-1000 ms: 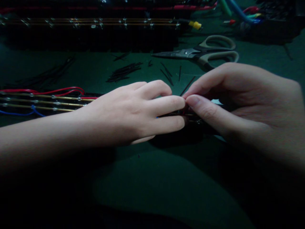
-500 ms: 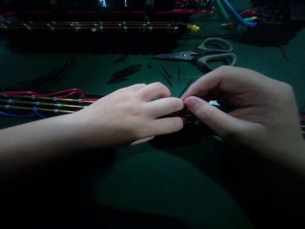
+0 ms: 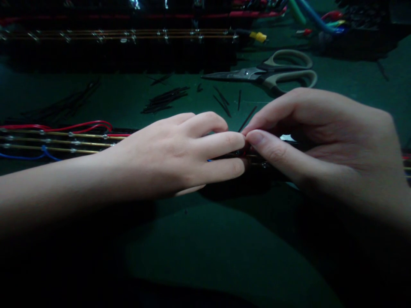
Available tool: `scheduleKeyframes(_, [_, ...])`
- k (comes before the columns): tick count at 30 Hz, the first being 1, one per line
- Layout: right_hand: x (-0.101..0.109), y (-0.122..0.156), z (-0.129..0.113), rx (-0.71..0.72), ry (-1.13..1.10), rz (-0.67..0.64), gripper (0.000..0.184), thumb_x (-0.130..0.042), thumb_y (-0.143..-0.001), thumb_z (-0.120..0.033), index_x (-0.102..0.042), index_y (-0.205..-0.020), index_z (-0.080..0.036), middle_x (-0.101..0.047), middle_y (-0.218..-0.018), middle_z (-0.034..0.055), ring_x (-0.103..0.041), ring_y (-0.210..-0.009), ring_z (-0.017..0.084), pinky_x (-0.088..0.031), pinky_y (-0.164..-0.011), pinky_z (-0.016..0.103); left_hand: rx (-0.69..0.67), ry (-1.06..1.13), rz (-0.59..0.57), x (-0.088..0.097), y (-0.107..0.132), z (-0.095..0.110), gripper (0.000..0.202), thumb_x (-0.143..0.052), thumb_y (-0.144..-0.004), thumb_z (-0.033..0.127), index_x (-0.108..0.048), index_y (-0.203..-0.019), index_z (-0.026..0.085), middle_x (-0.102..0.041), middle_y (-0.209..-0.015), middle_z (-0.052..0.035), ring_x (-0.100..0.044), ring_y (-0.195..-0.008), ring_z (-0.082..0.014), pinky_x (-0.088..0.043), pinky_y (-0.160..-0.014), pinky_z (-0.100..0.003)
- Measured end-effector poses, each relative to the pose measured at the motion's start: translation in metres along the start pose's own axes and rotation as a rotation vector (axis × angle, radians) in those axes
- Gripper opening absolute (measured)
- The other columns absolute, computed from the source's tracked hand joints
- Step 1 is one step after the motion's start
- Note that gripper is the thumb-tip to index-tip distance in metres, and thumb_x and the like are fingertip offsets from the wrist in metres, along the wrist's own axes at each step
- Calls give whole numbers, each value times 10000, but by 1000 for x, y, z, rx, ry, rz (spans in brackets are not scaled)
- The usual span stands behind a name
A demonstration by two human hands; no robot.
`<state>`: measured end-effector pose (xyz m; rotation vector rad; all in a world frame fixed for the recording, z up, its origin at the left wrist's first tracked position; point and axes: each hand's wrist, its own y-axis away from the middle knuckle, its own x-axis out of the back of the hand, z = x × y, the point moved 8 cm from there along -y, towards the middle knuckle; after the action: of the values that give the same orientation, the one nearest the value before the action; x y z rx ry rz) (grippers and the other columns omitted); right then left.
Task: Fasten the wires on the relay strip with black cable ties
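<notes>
A long dark strip with brass rods (image 3: 86,143), solder joints and red and blue wires runs sideways beneath both hands. My left hand (image 3: 180,149) lies over it, palm down, fingers pointing right and closed round it. The left thumb is mostly hidden below. At the left fingertips, my right hand (image 3: 321,141) pinches with thumb and index finger. What is in the pinch is mostly hidden. Just above it, a thin black piece (image 3: 248,118) slants up and right; I cannot tell if it is held or lies behind. Dark and reddish bits show beneath the fingertips.
Scissors (image 3: 257,74) with grey-and-black handles lie behind my right hand. Several thin black pieces (image 3: 165,99) are scattered on the green table surface (image 3: 192,239). At the back is another brass-rod strip (image 3: 141,34), with a yellow connector (image 3: 257,36) and coloured cables (image 3: 313,15).
The whole view shifts slightly to the left. Both hands keep the same pose, with fingertips still together over the strip.
</notes>
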<state>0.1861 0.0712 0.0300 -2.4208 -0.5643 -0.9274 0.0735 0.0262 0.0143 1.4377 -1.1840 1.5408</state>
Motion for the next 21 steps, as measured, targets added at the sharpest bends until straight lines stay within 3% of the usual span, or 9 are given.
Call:
scheduleKeyframes(8, [0,0,-1,22,-26,6,36,-640,-886,-236,-615,-861,-242,-634,-779,-53,-566,-661,87,-459,-605,255,11,18,-6,-2,1,-1,298,-337,-1012,213,-499,-1262,212,-549,-1278,-61,-545,-1146,-254,-531,-866,-382])
scheduleKeyframes(15, [-1,0,-2,36,-21,-3,20,-634,-894,-204,-624,-882,-192,-625,-788,-44,-563,-680,62,-447,-615,233,23,7,11,-2,1,-2,280,-389,-996,227,-511,-1247,238,-574,-1260,-55,-574,-1139,-256,-554,-845,-381])
scheduleKeyframes(21, [0,0,-1,26,-40,-2,23,-636,-893,-217,-621,-876,-215,-620,-787,-46,-560,-681,78,-453,-615,251,23,4,54,-1,1,-2,262,-397,-993,240,-523,-1222,238,-588,-1248,-52,-599,-1117,-257,-569,-818,-382])
